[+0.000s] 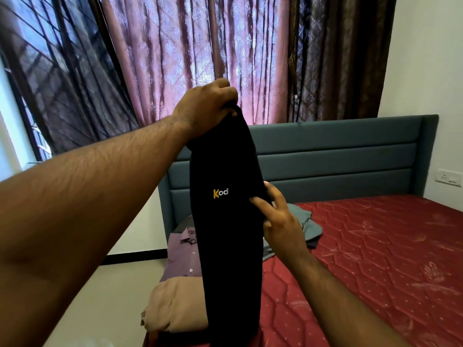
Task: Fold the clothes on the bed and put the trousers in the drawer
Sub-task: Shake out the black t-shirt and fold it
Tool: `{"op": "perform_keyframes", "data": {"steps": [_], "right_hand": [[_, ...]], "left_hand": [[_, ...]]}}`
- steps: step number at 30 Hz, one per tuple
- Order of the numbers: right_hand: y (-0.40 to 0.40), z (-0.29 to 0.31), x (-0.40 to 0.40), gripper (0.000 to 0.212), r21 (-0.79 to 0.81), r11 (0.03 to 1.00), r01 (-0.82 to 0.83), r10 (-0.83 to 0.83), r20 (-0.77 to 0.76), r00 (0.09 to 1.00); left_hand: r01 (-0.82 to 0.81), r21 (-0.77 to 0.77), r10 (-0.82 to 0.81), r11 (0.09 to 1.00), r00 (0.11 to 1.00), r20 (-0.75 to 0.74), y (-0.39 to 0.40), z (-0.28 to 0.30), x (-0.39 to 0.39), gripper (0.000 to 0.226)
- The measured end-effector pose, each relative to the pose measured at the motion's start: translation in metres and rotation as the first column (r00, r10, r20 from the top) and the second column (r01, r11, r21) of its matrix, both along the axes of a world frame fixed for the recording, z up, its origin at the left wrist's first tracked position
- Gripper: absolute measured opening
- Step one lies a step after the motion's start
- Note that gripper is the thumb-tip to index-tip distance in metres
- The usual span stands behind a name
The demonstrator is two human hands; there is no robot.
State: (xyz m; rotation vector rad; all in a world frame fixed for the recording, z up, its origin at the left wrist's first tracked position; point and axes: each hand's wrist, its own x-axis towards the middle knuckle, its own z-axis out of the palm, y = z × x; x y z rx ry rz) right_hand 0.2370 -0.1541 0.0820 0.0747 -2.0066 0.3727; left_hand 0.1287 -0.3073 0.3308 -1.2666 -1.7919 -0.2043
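A black garment (230, 246) with a small white and yellow logo hangs upright in the air over the near left corner of the bed. My left hand (208, 108) grips its top end, raised high. My right hand (278, 216) pinches the garment's right edge at mid-height. On the red mattress (375, 259) behind the hanging cloth lie a folded purple shirt (183, 254), a folded beige garment (175, 306) nearer to me, and a grey-blue garment (305, 221) behind my right hand.
A teal padded headboard (338, 156) stands at the far end of the bed. Pink and dark curtains (200, 46) cover the window behind it. A wall socket (448, 177) sits on the right wall. Pale floor (100, 296) lies to the left of the bed.
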Motion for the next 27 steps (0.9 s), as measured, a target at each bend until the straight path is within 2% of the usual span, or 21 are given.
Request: {"op": "perform_keyframes", "data": {"steps": [2, 4, 5, 8, 10, 11, 12, 13, 15, 17, 20, 23, 27], "right_hand": [[0.003, 0.002, -0.004, 0.037, -0.267, 0.959, -0.099, 0.092, -0.037, 0.995], [0.005, 0.005, -0.006, 0.031, -0.536, 0.834, -0.132, 0.152, -0.007, 0.988], [0.007, 0.007, -0.005, 0.028, -0.617, 0.774, -0.142, 0.185, 0.007, 0.983], [0.006, 0.017, -0.001, 0.024, -0.713, 0.641, -0.284, 0.403, -0.002, 0.915], [-0.001, 0.021, 0.000, 0.044, -0.723, 0.601, -0.341, 0.523, 0.032, 0.852], [-0.007, 0.022, -0.001, 0.051, -0.721, 0.604, -0.340, 0.545, 0.063, 0.836], [-0.011, 0.022, -0.002, 0.050, -0.712, 0.616, -0.338, 0.557, 0.089, 0.826], [-0.014, 0.021, -0.004, 0.040, -0.684, 0.645, -0.340, 0.550, 0.107, 0.828], [-0.015, 0.019, -0.009, 0.012, -0.601, 0.741, -0.299, 0.437, 0.093, 0.895], [-0.003, 0.019, -0.011, 0.024, -0.536, 0.814, -0.223, 0.283, 0.031, 0.959], [0.025, 0.035, 0.001, 0.035, -0.539, 0.822, -0.183, 0.228, 0.017, 0.974], [0.059, 0.078, 0.020, 0.035, -0.504, 0.861, -0.075, 0.189, 0.180, 0.965], [0.088, 0.148, 0.042, 0.020, -0.371, 0.927, 0.045, 0.189, 0.568, 0.801]], "left_hand": [[0.009, 0.004, -0.009, 1.000, 1.000, 0.002, 0.000, 0.002, 0.001, 0.026], [0.010, 0.013, -0.010, 1.000, 1.000, 0.010, -0.002, 0.003, 0.000, 0.026], [0.011, 0.020, -0.011, 1.000, 1.000, 0.015, -0.002, 0.003, 0.000, 0.026], [0.004, 0.017, -0.004, 1.000, 1.000, 0.023, -0.002, 0.002, -0.002, 0.027], [-0.002, 0.022, 0.001, 1.000, 0.999, 0.032, 0.000, 0.002, -0.005, 0.027], [-0.004, 0.026, 0.003, 1.000, 0.999, 0.037, 0.000, 0.002, -0.006, 0.027], [-0.003, 0.028, 0.002, 1.000, 0.999, 0.041, 0.001, 0.001, -0.007, 0.026], [-0.001, 0.028, 0.000, 1.000, 0.999, 0.044, 0.002, 0.001, -0.008, 0.026], [0.003, 0.019, -0.004, 1.000, 0.999, 0.050, 0.001, 0.001, -0.009, 0.026], [0.012, 0.025, -0.013, 1.000, 0.998, 0.055, -0.004, 0.002, -0.013, 0.024], [0.034, 0.029, -0.036, 0.999, 0.997, 0.070, -0.017, 0.004, -0.022, 0.025], [0.061, 0.017, -0.062, 0.998, 0.995, 0.083, -0.026, 0.002, -0.034, 0.030], [0.054, 0.018, -0.057, 0.998, 0.980, 0.190, -0.033, -0.001, -0.042, 0.043]]}}
